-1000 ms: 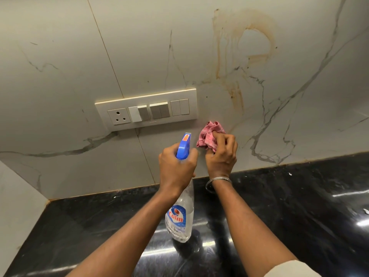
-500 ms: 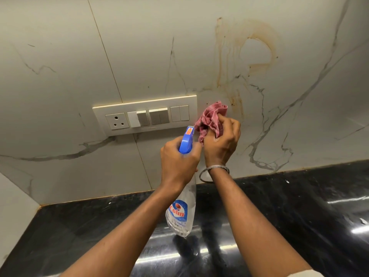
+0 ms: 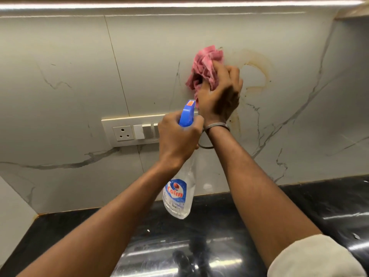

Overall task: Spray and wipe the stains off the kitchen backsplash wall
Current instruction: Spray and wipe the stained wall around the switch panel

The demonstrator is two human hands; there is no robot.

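the right hand [image 3: 219, 92] has its fingers curled round a bunched pink cloth [image 3: 205, 60] and presses it to the marble backsplash wall [image 3: 79, 56]. the cloth sits at the stain's 9 o'clock edge; the brown ring stain [image 3: 257, 76] shows at the hand's 3 o'clock, with drips running toward 6 o'clock. at the right hand's 7 o'clock, the left hand [image 3: 177, 138] grips the neck of the spray bottle [image 3: 179, 192], fingers wrapped tight, blue nozzle pointing to 12 o'clock. the switch panel [image 3: 123, 132] lies at its 9 o'clock, the black counter [image 3: 319, 206] below.
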